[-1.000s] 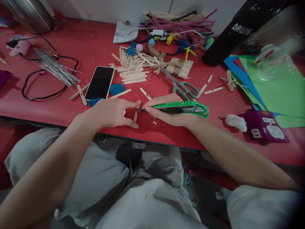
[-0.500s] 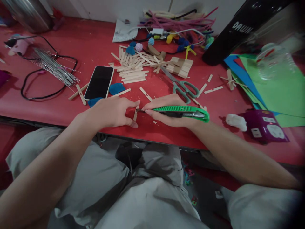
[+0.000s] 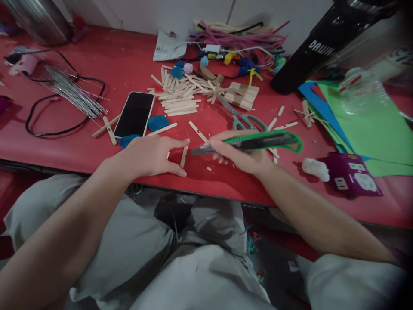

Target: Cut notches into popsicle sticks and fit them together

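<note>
My left hand (image 3: 158,156) rests at the table's front edge, thumb and forefinger pinching the two ends of a short popsicle stick piece (image 3: 184,156). The stick stands nearly lengthwise to me. In my right hand (image 3: 240,157) is a green utility knife (image 3: 267,141), held with its blade (image 3: 200,150) pointing left. The blade's tip is close to the stick's right side; whether it touches, I cannot tell. A notched popsicle stick (image 3: 197,131) lies just beyond, and small wood chips are scattered between my hands.
Grey-handled scissors (image 3: 247,118) lie behind my right hand. A pile of popsicle sticks (image 3: 180,92) and a phone (image 3: 134,114) are farther back. To the right are a purple socket block (image 3: 353,174), green paper (image 3: 364,129) and a black bottle (image 3: 303,56).
My right hand has drawn back slightly from the stick and the knife has swung up and right, so more blade shows. The left hand keeps its place.
</note>
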Demonstrator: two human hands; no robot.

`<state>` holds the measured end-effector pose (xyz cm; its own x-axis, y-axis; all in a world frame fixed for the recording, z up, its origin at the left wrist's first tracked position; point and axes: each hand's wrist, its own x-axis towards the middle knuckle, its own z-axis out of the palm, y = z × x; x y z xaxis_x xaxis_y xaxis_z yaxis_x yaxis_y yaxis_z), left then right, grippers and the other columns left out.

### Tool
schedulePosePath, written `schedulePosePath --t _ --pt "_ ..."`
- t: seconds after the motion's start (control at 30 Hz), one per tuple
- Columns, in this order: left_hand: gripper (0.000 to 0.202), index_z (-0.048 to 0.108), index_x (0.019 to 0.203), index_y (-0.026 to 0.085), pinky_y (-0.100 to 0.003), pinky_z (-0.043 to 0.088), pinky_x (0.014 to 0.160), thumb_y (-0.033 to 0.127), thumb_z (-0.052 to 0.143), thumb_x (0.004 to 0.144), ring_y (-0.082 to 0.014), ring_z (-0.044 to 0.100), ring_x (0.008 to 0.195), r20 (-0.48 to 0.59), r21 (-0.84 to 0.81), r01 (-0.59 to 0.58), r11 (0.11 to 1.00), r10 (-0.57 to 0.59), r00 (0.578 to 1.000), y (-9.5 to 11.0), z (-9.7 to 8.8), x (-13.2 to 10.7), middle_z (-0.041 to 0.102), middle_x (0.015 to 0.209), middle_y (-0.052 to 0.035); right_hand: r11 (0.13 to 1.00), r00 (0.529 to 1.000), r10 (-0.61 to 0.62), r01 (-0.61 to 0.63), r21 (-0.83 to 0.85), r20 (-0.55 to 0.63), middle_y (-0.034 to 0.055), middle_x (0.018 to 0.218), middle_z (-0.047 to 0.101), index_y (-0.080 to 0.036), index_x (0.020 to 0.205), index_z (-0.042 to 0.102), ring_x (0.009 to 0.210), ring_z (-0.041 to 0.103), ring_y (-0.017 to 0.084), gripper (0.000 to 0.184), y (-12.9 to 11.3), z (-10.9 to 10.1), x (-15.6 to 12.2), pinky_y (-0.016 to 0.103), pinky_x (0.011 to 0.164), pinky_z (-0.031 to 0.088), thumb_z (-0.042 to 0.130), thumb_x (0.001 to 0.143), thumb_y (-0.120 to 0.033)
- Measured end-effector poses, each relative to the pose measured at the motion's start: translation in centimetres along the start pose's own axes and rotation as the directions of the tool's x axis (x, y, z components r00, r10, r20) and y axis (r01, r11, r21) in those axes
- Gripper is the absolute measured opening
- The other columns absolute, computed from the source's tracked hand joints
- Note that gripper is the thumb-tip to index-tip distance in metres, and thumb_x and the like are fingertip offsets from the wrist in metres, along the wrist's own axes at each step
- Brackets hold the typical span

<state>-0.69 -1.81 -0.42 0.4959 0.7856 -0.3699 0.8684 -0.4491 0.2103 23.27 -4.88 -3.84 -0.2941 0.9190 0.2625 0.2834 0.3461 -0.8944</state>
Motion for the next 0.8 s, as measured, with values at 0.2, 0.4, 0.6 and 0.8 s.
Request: schedulePosePath --t 0.2,0.4,0.6,0.8 --pt "0.082 0.045 0.146 0.04 -0.034 0.043 0.099 0.069 0.065 0.072 -0.0306 0.053 0.131 0.044 -0.075 -0.03 0.997 0.034 0.998 -0.7 0.0 0.0 0.05 0.151 0.0001 0.972 0.97 -0.092 0.038 -0.233 -0.224 0.0006 0.071 0.07 -0.024 0.097 0.075 0.056 0.063 0.013 0.021 0.6 -1.4 0.9 0.028 0.057 0.053 0.067 0.089 -0.042" --pt "0.065 0.051 0.142 0.038 -0.029 0.044 0.093 0.051 0.066 0.081 -0.024 0.063 0.115 0.086 -0.201 -0.138 0.97 0.158 0.984 -1.7 -0.2 -0.1 0.061 0.14 -0.0008 0.835 0.969 -0.24 0.176 -0.521 -0.056 0.0027 0.089 0.069 -0.029 0.103 0.075 0.077 0.064 0.019 0.021 3.1 -3.2 2.3 0.034 0.07 0.051 0.064 0.088 -0.041" --pt "0.043 0.065 0.128 0.038 -0.029 0.045 0.087 0.043 0.057 0.086 -0.0212 0.067 0.099 -0.062 -0.144 -0.093 0.985 0.085 0.994 -1.9 -0.6 -1.0 0.071 0.121 0.0023 0.751 0.986 -0.157 0.154 -0.641 0.053 0.007 0.098 0.067 -0.024 0.105 0.074 0.086 0.064 0.022 0.031 4.6 -3.4 2.8 0.037 0.076 0.051 0.046 0.092 -0.025" --pt "0.044 0.067 0.101 0.026 -0.032 0.039 0.065 0.064 0.055 0.081 -0.0275 0.065 0.081 -0.162 0.019 0.067 0.998 -0.063 0.985 -0.7 0.1 -1.5 0.071 0.087 -0.0047 0.645 0.98 -0.189 0.077 -0.761 -0.061 0.0121 0.106 0.067 -0.022 0.107 0.074 0.101 0.063 0.028 0.035 2.9 -3.5 2.3 0.043 0.088 0.051 0.045 0.089 -0.016"
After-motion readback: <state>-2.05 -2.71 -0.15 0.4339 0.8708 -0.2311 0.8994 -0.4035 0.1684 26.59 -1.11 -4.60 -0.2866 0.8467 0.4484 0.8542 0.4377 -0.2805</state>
